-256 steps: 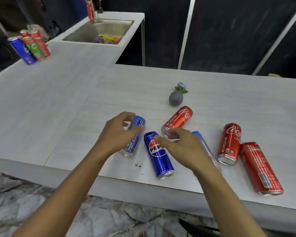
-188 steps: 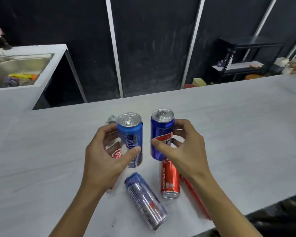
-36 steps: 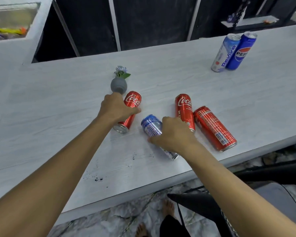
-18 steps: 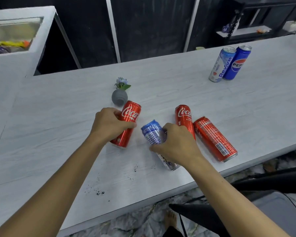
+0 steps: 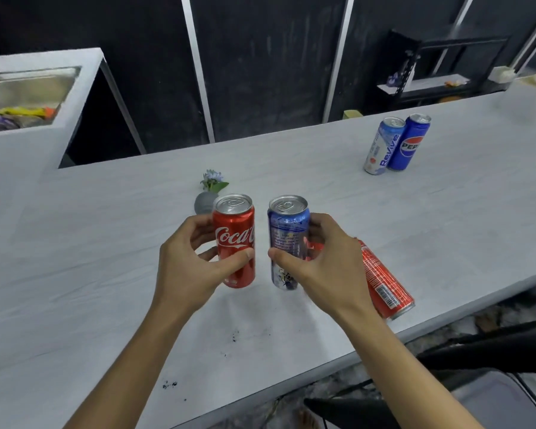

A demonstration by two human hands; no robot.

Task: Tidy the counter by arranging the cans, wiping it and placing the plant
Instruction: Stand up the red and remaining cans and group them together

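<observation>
Now two cans are held upright, one per grip.
The left-hand grip (image 5: 186, 274) curls round a red can (image 5: 234, 239), the right-hand grip (image 5: 322, 267) round a blue can (image 5: 287, 239), side by side over the counter (image 5: 106, 243). Just beyond sits the plant (image 5: 209, 193); a second red can (image 5: 384, 283) lies near right; a pair of cans (image 5: 382, 147) stands far right.

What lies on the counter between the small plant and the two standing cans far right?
Nothing: in the head view, the counter between the plant and the Revive can is bare.
</observation>
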